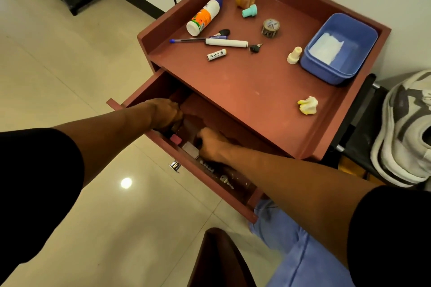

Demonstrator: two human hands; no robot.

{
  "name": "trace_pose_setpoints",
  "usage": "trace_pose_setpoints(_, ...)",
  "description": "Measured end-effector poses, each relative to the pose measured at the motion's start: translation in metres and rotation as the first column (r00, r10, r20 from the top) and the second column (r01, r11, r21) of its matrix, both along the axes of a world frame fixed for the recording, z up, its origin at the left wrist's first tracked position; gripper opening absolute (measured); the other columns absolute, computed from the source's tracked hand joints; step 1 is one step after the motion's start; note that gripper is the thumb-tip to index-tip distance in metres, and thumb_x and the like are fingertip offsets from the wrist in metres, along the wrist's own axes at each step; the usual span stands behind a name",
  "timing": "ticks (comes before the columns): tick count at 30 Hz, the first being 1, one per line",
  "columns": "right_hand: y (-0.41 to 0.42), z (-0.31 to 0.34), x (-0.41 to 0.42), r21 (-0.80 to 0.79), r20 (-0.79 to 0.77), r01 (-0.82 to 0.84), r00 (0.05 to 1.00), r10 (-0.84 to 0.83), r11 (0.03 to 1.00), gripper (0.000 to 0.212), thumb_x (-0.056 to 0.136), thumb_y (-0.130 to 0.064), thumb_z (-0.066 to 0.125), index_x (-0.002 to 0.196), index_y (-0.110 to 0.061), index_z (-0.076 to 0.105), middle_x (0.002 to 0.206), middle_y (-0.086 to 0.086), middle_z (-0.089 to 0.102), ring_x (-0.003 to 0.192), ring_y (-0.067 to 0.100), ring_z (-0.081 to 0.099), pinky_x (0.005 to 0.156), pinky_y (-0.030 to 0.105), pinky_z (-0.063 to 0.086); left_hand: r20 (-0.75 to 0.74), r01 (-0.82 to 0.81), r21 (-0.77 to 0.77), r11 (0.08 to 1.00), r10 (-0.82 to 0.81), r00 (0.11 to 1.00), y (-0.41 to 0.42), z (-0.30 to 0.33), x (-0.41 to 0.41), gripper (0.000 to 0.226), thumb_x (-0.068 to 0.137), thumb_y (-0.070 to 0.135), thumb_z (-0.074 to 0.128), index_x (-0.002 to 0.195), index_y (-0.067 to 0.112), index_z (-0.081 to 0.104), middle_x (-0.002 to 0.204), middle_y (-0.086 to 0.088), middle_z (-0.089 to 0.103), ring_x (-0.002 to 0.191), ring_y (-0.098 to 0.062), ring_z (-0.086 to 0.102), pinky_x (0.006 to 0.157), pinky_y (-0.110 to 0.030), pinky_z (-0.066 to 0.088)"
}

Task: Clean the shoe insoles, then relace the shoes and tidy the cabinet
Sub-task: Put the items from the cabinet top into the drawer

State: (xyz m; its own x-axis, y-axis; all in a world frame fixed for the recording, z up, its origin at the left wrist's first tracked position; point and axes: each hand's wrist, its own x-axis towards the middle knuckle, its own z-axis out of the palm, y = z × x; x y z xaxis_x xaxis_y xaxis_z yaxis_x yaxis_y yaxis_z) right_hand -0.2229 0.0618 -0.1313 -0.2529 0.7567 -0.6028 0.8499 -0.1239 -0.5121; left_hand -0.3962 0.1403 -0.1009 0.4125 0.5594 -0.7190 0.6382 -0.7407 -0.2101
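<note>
The cabinet [245, 91] is seen with its drawer [186, 158] pulled open. Both hands are inside the drawer: the left hand [166, 113] at the left end, the right hand [213, 144] near the front wall. Fingers are hidden; whether either grasps anything cannot be told. A shoe [405, 128] lies beyond the cabinet's right edge.

No text is legible. The white bottle [203, 17] carries an orange label and the small white tube [216, 54] carries dark printed marks — both too blurred to read. The small tape roll [270, 27] shows a printed pattern — no readable characters.
</note>
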Motion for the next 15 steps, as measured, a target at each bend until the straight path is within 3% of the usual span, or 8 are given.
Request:
trace_pose_setpoints(5, -0.003, 0.035, 0.011, 0.095, 0.032, -0.121, 0.992, 0.118, 0.988, 0.040, 0.090, -0.002, 0.064, 0.130, -0.009, 0.066, 0.128, 0.017, 0.065, 0.114, 0.036, 0.066, 0.095, 0.040, 0.058, 0.040, -0.090, 0.002, 0.996, 0.090, 0.995, -0.007, 0.010, -0.002, 0.034, 0.098, 0.033, 0.066, 0.130, 0.022, 0.063, 0.123, 0.000, 0.066, 0.108, -0.016, 0.064, 0.098, -0.030, 0.053)
trace_pose_setpoints(8, -0.003, 0.062, 0.018, 0.214, -0.039, -0.147, 0.986, 0.159, 0.966, 0.036, 0.090, -0.002, 0.063, 0.124, -0.015, 0.071, 0.119, 0.010, 0.070, 0.106, 0.026, 0.068, 0.088, 0.030, 0.057, 0.183, -0.128, -0.044, 0.991, 0.134, 0.974, -0.009, 0.031, 0.000, 0.026, 0.097, 0.019, 0.068, 0.123, 0.019, 0.067, 0.108, 0.002, 0.067, 0.091, -0.014, 0.065, 0.086, -0.031, 0.060)
trace_pose_setpoints(12, 0.005, 0.098, 0.037, 0.372, -0.247, 0.007, 0.965, 0.092, 0.928, 0.027, 0.091, -0.001, 0.065, 0.112, -0.016, 0.074, 0.104, 0.002, 0.073, 0.092, 0.016, 0.069, 0.082, 0.032, 0.059, 0.527, -0.200, 0.046, 0.979, 0.147, 0.837, 0.000, 0.067, 0.003, 0.029, 0.089, 0.009, 0.065, 0.110, 0.026, 0.076, 0.110, 0.008, 0.071, 0.100, -0.014, 0.066, 0.084, -0.028, 0.056)
trace_pose_setpoints(15, 0.020, 0.116, 0.053, 0.554, -0.265, 0.091, 0.962, 0.072, 0.827, 0.022, 0.090, -0.006, 0.065, 0.107, -0.015, 0.076, 0.102, 0.000, 0.075, 0.091, 0.017, 0.070, 0.088, 0.037, 0.059, 0.702, -0.332, 0.067, 0.941, 0.192, 0.686, 0.001, 0.089, 0.004, 0.021, 0.087, 0.010, 0.067, 0.098, 0.026, 0.077, 0.101, 0.009, 0.072, 0.092, -0.011, 0.065, 0.076, -0.018, 0.047)
